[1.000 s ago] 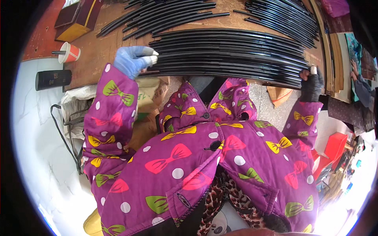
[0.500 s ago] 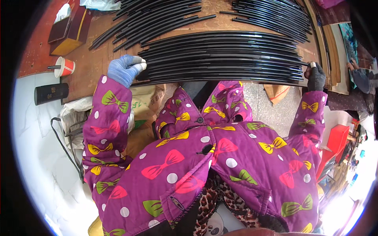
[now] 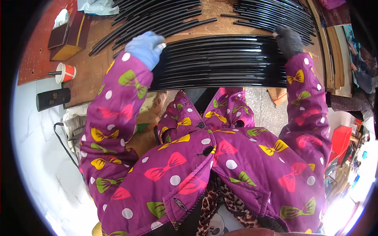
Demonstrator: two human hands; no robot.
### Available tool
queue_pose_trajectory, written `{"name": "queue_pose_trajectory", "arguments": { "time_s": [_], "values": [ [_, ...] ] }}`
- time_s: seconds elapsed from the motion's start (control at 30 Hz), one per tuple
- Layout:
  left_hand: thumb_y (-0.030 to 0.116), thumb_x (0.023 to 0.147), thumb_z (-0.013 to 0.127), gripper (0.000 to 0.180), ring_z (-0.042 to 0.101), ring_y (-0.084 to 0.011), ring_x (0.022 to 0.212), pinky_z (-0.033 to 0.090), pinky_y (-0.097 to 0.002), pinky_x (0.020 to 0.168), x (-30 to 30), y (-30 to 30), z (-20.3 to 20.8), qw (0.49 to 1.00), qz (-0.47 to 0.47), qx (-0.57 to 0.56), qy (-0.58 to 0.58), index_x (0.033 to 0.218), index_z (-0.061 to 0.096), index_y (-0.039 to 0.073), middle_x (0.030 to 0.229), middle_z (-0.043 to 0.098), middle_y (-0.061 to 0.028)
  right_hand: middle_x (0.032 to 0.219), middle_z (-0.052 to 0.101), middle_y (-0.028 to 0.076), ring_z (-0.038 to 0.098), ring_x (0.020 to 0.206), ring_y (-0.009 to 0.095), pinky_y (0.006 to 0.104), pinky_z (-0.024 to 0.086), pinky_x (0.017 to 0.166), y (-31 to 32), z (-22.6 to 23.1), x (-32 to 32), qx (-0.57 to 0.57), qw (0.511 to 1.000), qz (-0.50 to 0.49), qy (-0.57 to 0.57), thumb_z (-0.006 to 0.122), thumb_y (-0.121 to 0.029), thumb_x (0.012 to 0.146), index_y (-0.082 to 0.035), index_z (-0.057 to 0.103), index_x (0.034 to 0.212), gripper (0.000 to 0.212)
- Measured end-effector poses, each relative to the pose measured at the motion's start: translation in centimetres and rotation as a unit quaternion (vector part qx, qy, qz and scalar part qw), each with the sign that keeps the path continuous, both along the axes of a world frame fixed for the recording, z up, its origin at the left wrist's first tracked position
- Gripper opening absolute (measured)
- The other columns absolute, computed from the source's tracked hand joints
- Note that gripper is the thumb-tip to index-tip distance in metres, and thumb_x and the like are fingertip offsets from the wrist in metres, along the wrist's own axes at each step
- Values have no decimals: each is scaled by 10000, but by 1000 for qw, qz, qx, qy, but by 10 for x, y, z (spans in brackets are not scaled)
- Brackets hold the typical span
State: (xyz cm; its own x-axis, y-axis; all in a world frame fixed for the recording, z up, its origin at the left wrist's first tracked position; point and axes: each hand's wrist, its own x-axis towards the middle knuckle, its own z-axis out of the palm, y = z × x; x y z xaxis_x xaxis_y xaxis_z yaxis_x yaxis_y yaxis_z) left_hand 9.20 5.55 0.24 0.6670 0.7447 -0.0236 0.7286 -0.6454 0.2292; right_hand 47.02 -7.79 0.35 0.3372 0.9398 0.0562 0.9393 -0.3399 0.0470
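A wide row of thin black rods [image 3: 220, 61] lies side by side along the near edge of the table. My left hand [image 3: 145, 49], in a light blue glove with pale fingertips, is closed at the far left corner of this row. Its fingers are bent, and what they grip is hidden. At the far right corner, my right hand [image 3: 289, 41] in a dark grey glove has its fingers curled down against the rods. Whether a single rod runs between both hands cannot be made out.
Behind the row lie a left pile of black rods [image 3: 157, 21] and a right pile [image 3: 271, 17] on the brown wooden table [image 3: 84, 74]. At the left are a paper cup [image 3: 67, 73], a black cylinder [image 3: 53, 99] and a box [image 3: 71, 37]. A red container [image 3: 340, 139] stands at the right.
Both hands have moved away from me, from the near ends of the row to its far corners, and closer together. The rods in the row have shifted slightly.
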Motion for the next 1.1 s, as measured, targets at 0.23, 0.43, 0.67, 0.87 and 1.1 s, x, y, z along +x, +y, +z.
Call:
{"name": "queue_pose_trajectory", "arguments": {
  "time_s": [0.23, 0.43, 0.67, 0.87, 1.1],
  "values": [
    [255, 790, 543, 291, 511, -276, 962, 419, -357, 811, 47, 26, -15, 983, -25, 5, 184, 1039, 565, 107, 1019, 531, -91, 870, 588, 157, 556, 870, 320, 381, 442, 764, 21, 3, -1, -104, 992, 51, -55, 534, -148, 764, -68, 583, 932, 193],
    [225, 791, 543, 279, 505, -290, 968, 417, -368, 814, 45, 23, -14, 980, -53, 35, 188, 1038, 539, 97, 991, 535, -115, 918, 584, 136, 561, 858, 307, 390, 446, 764, 19, 15, -7, -106, 986, 105, -77, 527, -104, 761, -93, 553, 1013, 254],
    [138, 773, 578, 231, 582, -238, 806, 455, -309, 723, 3, -9, 7, 996, 47, -31, -72, 989, 538, 65, 905, 593, -119, 900, 553, 122, 572, 797, 284, 365, 470, 674, -14, 40, -35, 70, 980, 184, 26, 527, -103, 796, -113, 526, 1025, 229],
    [45, 806, 537, 178, 535, -74, 710, 432, -199, 647, -21, -26, -1, 941, 90, -210, -251, 979, 566, 13, 767, 586, -17, 825, 552, 137, 574, 742, 272, 331, 451, 632, -54, 33, -59, 168, 947, 207, 177, 548, -68, 785, -39, 567, 938, 157],
    [119, 784, 574, 196, 545, -113, 590, 449, -245, 586, -27, -33, 5, 919, 138, -283, -237, 973, 607, 80, 703, 611, -51, 803, 557, 106, 559, 703, 231, 294, 437, 624, -65, 29, -70, 164, 933, 200, 249, 568, -32, 762, -39, 586, 948, 187]
  ]
}}
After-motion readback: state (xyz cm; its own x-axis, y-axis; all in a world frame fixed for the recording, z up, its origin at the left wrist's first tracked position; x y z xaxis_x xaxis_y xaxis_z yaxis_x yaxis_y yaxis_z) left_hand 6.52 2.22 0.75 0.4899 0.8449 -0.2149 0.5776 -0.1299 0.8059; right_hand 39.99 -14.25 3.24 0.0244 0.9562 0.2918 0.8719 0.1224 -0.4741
